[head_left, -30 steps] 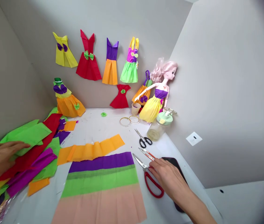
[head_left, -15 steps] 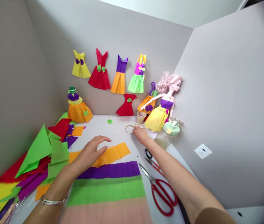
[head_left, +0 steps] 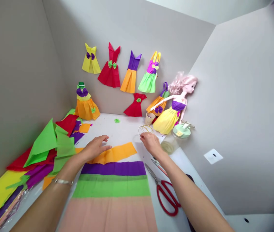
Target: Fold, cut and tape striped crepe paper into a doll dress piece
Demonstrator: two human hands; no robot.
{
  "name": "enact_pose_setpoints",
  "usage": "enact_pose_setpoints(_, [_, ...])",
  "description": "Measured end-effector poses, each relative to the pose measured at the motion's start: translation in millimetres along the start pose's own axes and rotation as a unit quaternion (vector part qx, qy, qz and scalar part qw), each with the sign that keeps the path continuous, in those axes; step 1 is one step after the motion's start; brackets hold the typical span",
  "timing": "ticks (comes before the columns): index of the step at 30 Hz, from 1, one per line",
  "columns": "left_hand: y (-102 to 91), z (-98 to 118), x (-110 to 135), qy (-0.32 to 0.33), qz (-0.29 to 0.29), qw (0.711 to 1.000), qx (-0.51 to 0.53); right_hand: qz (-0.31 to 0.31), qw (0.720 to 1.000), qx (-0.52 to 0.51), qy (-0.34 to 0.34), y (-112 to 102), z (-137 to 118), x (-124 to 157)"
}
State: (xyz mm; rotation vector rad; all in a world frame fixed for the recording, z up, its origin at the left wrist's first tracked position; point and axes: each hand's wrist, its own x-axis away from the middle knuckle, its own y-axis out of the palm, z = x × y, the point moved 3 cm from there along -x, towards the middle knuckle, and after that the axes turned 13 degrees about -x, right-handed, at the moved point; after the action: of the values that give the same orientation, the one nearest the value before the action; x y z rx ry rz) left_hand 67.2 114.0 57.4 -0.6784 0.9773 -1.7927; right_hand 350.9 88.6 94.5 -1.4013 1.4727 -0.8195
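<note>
My left hand (head_left: 95, 147) lies open, fingers spread, on the left part of an orange crepe paper strip (head_left: 121, 152). My right hand (head_left: 151, 142) is closed in a pinch on two thin gold rings (head_left: 145, 129), which stand tilted up just above the white tabletop (head_left: 124, 130). In front of both hands lies a sheet of purple, green and peach paper bands (head_left: 114, 190). Red-handled scissors (head_left: 167, 196) lie under my right forearm.
A heap of green, red, purple and yellow crepe paper (head_left: 46, 146) fills the left side. Paper dresses (head_left: 110, 67) hang on the back wall. A doll in a yellow skirt (head_left: 173, 111), a paper cup (head_left: 149, 118) and a green-lidded jar (head_left: 181, 132) stand at the back right.
My right hand went from the red scissors out to the gold rings, took hold of them and drew them back a little. My left hand left the paper heap for the orange strip.
</note>
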Motion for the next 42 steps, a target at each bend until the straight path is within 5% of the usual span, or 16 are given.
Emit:
enact_pose_setpoints(6, [8.5,3.4,-29.5,0.02,-0.141,0.986,-0.083,0.018,0.995,-0.098,0.001,-6.7,-10.5,11.3])
enact_pose_setpoints(11, [5.1,10.1,-38.7,0.053,-0.179,0.979,-0.084,0.045,0.981,-0.187,0.008,-14.1,-12.5,49.9])
enact_pose_setpoints(15, [-11.0,15.9,-62.5,0.038,-0.138,0.987,-0.068,0.072,0.961,-0.266,0.035,-11.9,-9.2,67.4])
enact_pose_setpoints(19, [-29.9,35.6,-76.0,0.011,0.012,1.0,-0.026,0.064,0.91,-0.408,0.049,-0.2,-14.7,71.7])
enact_pose_setpoints(23, [-23.7,73.6,-47.7,0.054,0.111,0.99,0.067,0.04,0.831,-0.55,0.072,5.5,-22.9,75.9])
enact_pose_setpoints(27, [2.3,107.8,2.1,0.115,0.071,0.974,0.181,0.029,0.77,-0.632,0.088,4.0,-28.7,82.3])
enact_pose_setpoints(31, [20.6,117.4,39.2,0.11,0.078,0.951,0.28,0.012,0.738,-0.668,0.093,3.6,-37.7,86.5])
enact_pose_setpoints(34, [27.4,115.7,52.0,0.116,0.106,0.934,0.321,-0.01,0.737,-0.671,0.082,2.6,-47.4,89.5])
enact_pose_setpoints(42, [29.9,113.0,55.2,0.15,0.134,0.932,0.302,-0.01,0.81,-0.584,0.046,-1.0,-64.2,99.8])
